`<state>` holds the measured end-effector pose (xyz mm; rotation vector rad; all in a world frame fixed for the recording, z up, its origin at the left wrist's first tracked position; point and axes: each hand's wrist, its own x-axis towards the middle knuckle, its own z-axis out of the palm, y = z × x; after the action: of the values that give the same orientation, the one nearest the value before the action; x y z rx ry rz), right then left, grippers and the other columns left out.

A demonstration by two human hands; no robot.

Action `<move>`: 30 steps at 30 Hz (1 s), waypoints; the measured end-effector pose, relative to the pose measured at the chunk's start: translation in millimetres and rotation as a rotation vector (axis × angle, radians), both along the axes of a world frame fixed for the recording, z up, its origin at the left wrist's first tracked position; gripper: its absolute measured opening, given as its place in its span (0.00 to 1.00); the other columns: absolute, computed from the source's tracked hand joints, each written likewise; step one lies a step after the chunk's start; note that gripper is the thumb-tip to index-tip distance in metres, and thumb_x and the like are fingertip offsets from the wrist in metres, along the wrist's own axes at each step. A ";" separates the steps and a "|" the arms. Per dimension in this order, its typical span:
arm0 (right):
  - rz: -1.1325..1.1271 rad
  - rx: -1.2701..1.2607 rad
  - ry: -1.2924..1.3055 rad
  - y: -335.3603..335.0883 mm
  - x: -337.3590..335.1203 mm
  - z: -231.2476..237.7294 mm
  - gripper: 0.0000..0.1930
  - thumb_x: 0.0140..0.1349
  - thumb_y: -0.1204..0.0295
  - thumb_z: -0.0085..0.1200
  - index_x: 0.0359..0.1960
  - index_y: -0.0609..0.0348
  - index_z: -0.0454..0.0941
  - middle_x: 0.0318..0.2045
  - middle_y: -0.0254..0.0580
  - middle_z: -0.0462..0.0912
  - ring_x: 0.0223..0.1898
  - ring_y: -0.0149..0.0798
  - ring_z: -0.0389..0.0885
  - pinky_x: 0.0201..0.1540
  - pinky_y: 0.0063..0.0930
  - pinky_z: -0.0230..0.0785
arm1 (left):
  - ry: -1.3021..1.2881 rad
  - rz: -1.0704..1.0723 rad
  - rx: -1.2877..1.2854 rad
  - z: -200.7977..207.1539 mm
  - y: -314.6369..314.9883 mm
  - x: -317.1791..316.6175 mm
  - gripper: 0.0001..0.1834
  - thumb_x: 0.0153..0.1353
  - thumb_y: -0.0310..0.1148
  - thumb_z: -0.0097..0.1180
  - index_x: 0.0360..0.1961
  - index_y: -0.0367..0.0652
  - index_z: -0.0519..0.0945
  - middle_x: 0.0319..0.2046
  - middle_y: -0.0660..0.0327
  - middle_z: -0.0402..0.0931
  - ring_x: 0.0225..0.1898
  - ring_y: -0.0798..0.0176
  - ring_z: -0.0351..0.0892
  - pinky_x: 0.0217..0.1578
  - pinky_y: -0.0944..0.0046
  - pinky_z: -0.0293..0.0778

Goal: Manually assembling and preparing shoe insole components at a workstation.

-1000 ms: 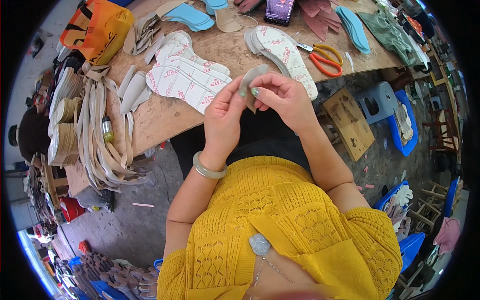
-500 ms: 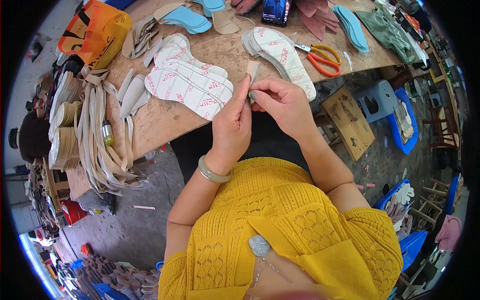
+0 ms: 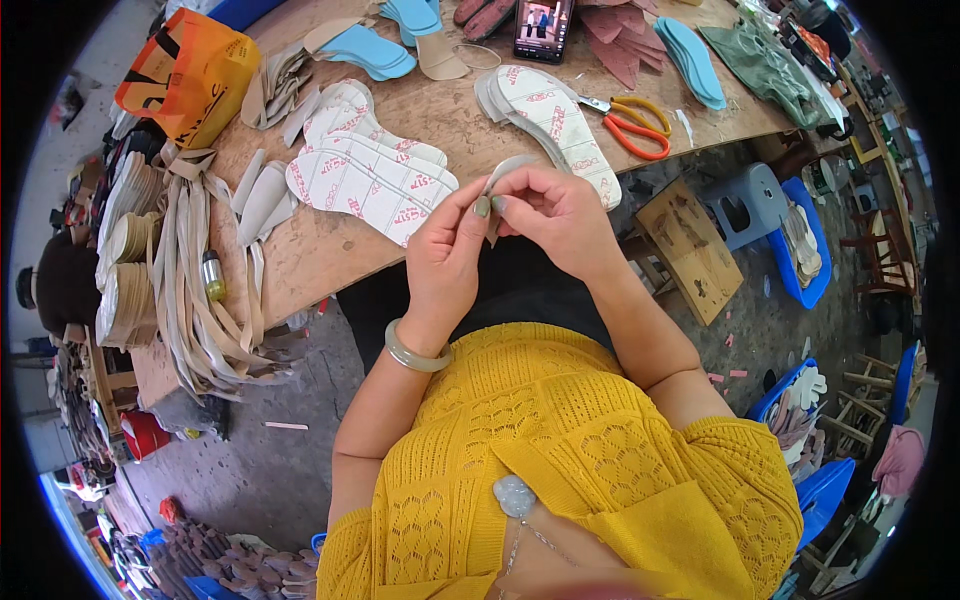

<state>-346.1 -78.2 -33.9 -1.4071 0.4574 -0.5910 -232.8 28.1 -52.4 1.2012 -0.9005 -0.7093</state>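
Both hands meet just in front of the table's near edge. My left hand [image 3: 445, 255] and my right hand [image 3: 563, 222] pinch a beige-grey strip of material [image 3: 510, 165] between thumbs and fingers. The strip bends over above the fingers, and a pointed end shows below them; its middle is hidden. Left of the hands lie white insole-shaped pieces with red print [image 3: 375, 188]. A second stack of printed insole pieces [image 3: 578, 130] lies just beyond my right hand. Scissors with orange and yellow handles [image 3: 638, 128] rest to the right of that stack, blades apart.
Long beige strips [image 3: 185, 270] hang over the table's left side beside a small bottle [image 3: 214, 275]. An orange bag [image 3: 190, 75], blue insoles [image 3: 370, 48], a phone [image 3: 543, 28] and green cloth [image 3: 770, 70] lie farther back. A wooden stool [image 3: 690, 250] stands right.
Both hands have moved slightly down and left, and the strip between them has gone from standing upright to bending over to the right. The phone's picture has changed.
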 end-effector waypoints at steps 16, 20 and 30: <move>-0.103 0.052 -0.107 -2.1 6.5 -0.3 0.05 0.64 0.76 0.51 0.38 0.65 0.76 0.32 0.35 0.81 0.33 0.26 0.80 0.39 0.19 0.74 | 0.258 -0.003 -0.120 -2.1 -8.5 1.0 0.15 0.67 0.22 0.47 0.54 0.32 0.72 0.45 0.59 0.78 0.43 0.71 0.78 0.46 0.72 0.73; -0.086 0.042 -0.100 -0.9 7.0 2.2 0.07 0.64 0.76 0.52 0.41 0.66 0.76 0.34 0.37 0.81 0.35 0.26 0.80 0.40 0.19 0.74 | 0.201 0.013 -0.134 -2.3 -10.7 -0.2 0.15 0.67 0.21 0.46 0.54 0.31 0.73 0.44 0.59 0.78 0.42 0.70 0.78 0.44 0.72 0.74; -0.112 -0.170 0.101 -0.1 6.9 -2.4 0.06 0.63 0.76 0.53 0.40 0.66 0.76 0.34 0.35 0.80 0.34 0.25 0.80 0.40 0.18 0.74 | -0.251 0.193 -0.058 -8.8 -8.2 -0.7 0.14 0.64 0.19 0.50 0.51 0.33 0.77 0.40 0.59 0.80 0.38 0.73 0.78 0.40 0.71 0.77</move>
<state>-339.2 -78.2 -36.2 -1.5857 0.5808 -0.6639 -233.5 19.9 -61.2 1.3234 -0.9889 -0.3805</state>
